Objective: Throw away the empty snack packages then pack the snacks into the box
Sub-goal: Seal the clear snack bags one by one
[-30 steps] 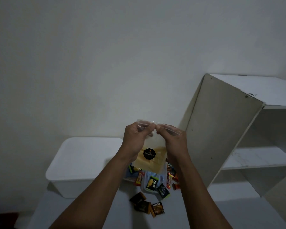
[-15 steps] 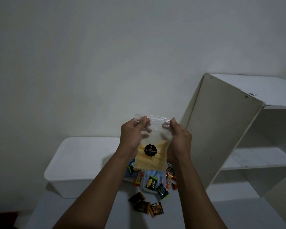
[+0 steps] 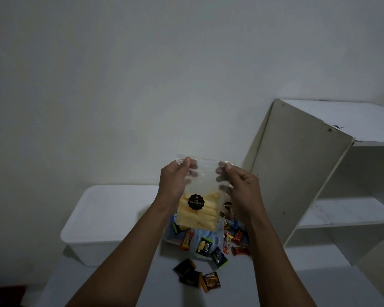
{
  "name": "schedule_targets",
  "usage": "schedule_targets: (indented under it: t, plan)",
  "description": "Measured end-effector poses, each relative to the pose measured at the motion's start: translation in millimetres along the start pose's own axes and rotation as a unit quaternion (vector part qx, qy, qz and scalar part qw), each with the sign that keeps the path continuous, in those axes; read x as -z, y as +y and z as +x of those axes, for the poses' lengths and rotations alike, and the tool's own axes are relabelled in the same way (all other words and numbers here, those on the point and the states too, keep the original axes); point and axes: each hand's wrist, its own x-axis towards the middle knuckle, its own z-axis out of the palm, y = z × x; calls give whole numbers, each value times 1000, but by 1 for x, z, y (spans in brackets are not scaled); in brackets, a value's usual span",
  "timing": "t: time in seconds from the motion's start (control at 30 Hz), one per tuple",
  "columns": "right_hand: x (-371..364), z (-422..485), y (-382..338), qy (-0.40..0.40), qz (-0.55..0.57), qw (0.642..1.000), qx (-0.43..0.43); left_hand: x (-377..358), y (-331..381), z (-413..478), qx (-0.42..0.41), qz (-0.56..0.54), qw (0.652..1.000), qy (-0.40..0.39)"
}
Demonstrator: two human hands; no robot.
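Fingers (image 3: 187,162) of my left hand (image 3: 174,185) and right hand (image 3: 242,187) pinch the snack pouch (image 3: 196,214) at its top, while below them small snacks (image 3: 205,247) lie unpacked beside the closed box (image 3: 111,216).

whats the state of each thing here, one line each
clear plastic pouch of yellow sticks, black round label: held up, partly filled
left hand: pinches pouch's top left corner
right hand: pinches pouch's top right corner
white plastic box: lid on
small colourful snack packets: loose on the table

Pouch (image 3: 204,183) sticker (image 3: 196,202): "Stik Kentang Keju"; sachets (image 3: 211,282): "Nextar".
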Motion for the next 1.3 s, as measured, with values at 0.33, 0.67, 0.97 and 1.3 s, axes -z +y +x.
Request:
schedule_targets:
  t: [0.33, 0.67, 0.97, 1.3]
  plan:
    - [1, -15, 22, -106, -31, 994, 23, 1, -2, -4, 186, -70, 980, 28]
    - [10, -15, 35, -173, 11, 985, -22, 8, -7, -7, 175, -76, 981, -24]
    - [-8, -5, 21, -56, -57, 994, -81, 5, -11, -21, 92, 107, 979, -144]
    - [-13, -6, 27, -66, -94, 991, -65, 11, -13, -12, 90, 121, 985, -87]
